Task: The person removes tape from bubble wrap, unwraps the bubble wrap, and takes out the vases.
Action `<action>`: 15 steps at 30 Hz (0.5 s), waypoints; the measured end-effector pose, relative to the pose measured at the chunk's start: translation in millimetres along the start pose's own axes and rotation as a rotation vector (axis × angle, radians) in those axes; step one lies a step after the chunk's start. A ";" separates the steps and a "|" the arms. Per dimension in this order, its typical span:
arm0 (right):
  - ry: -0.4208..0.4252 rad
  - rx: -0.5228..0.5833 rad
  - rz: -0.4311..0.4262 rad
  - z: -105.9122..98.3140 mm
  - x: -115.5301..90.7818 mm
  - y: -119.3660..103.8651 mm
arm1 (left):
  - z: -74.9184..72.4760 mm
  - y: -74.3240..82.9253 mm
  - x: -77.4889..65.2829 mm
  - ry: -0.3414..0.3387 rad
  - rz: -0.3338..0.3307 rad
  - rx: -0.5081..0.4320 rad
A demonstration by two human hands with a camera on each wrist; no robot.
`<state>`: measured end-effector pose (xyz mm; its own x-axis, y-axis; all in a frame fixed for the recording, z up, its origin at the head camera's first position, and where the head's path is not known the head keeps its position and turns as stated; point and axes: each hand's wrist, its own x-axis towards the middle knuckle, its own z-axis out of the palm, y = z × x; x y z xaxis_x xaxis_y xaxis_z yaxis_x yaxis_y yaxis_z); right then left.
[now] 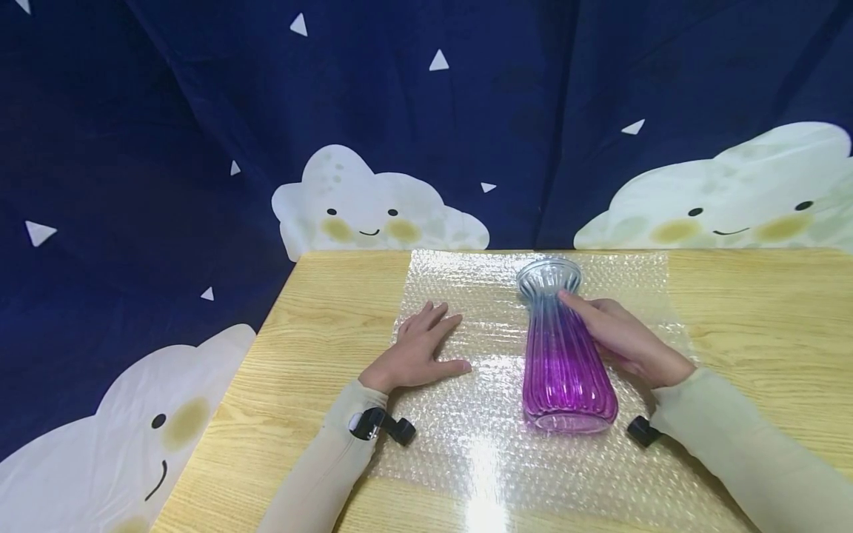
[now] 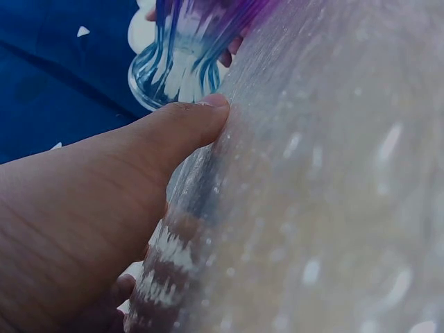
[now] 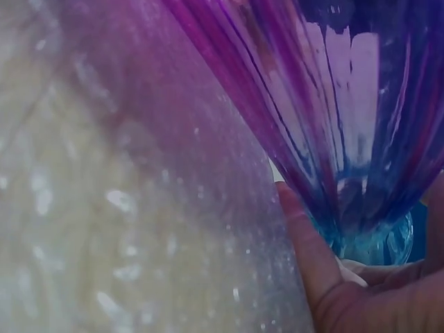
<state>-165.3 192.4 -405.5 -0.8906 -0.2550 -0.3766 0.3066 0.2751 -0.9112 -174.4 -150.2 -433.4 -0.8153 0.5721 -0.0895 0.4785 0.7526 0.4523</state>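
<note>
A ribbed glass vase [image 1: 566, 370], purple at the base and fading to clear blue at its flared mouth, lies on its side on a sheet of bubble wrap [image 1: 460, 429]. Its mouth points to the far side of the table. My right hand [image 1: 629, 340] grips the vase round its narrow neck from the right, thumb on top. In the right wrist view, fingers [image 3: 312, 257] show beside the neck. Left of the vase, my left hand [image 1: 420, 352] rests on the bubble wrap with fingers spread. The left wrist view shows its thumb [image 2: 187, 125] on the wrap.
The bubble wrap covers the middle of a wooden table [image 1: 286, 355] and reaches almost to its far edge. Behind hangs a dark blue cloth [image 1: 400, 104] printed with clouds and white triangles. A small black camera [image 1: 400, 431] sits at each wrist.
</note>
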 end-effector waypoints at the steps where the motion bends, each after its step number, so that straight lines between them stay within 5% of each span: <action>1: 0.001 0.003 0.001 0.1 0.2 -0.2 | 0.1 0.1 0.0 0.000 0.001 -0.004; 15: -0.005 0.008 0.054 0.3 5.4 -3.8 | -0.5 -0.3 0.0 -0.004 0.006 0.008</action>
<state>-171.3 189.7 -404.1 -0.8711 -0.2446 -0.4259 0.3566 0.2815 -0.8908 -174.7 -150.6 -433.0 -0.8112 0.5777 -0.0906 0.4856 0.7518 0.4460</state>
